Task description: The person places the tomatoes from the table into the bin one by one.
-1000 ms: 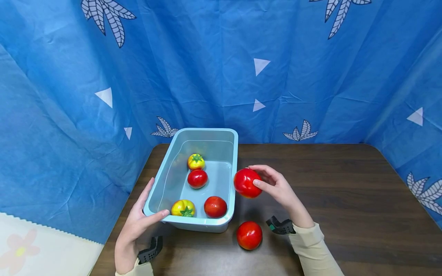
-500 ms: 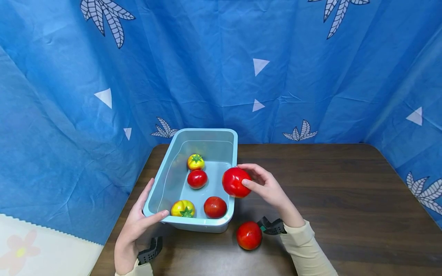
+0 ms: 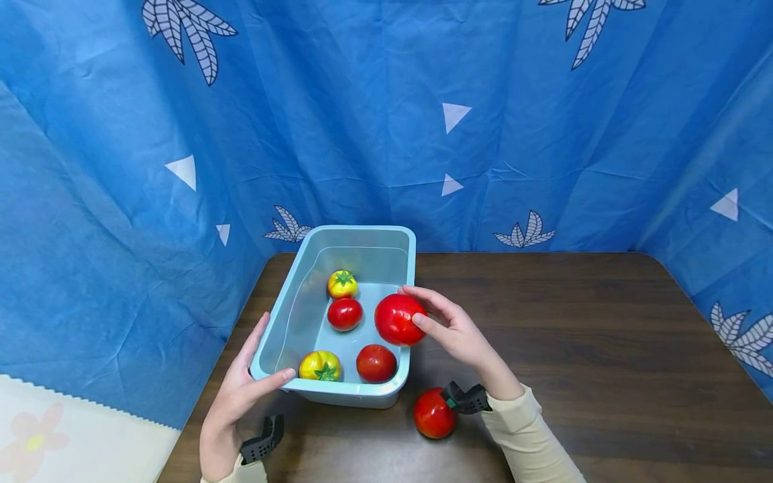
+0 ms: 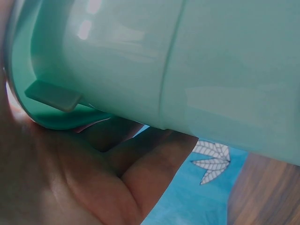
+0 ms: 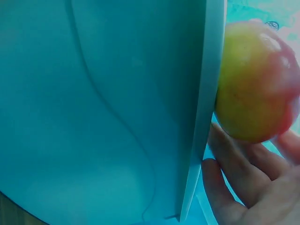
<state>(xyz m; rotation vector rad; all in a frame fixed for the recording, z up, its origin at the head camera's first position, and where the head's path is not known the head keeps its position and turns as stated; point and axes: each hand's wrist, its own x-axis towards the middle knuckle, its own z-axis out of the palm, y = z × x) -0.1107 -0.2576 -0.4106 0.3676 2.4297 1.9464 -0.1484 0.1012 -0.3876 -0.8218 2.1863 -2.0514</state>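
Observation:
My left hand (image 3: 238, 396) holds the near left corner of a light blue plastic bin (image 3: 413, 268), thumb over the rim and fingers along the outer wall (image 4: 225, 65). A large, glossy red tomato (image 3: 398, 320) is gripped in my right hand (image 3: 455, 335) above the bin's right rim. In the right wrist view, the tomato (image 5: 255, 84) shows a yellow-green side. Inside the bin are a yellow-red tomato (image 3: 342, 284) with a green top, a red tomato (image 3: 345, 314), a yellow tomato (image 3: 320, 365) and a darker red tomato (image 3: 376, 363).
Another red tomato (image 3: 433, 414) lies on the dark wooden table (image 3: 592, 349), right of the bin's near end and partly behind the right wrist's black strap (image 3: 465, 398). A blue printed curtain (image 3: 386, 134) hangs behind and at both sides.
The right hand has carried the large red tomato leftward, from beside the bin to over its right rim. The left hand and bin have stayed in place.

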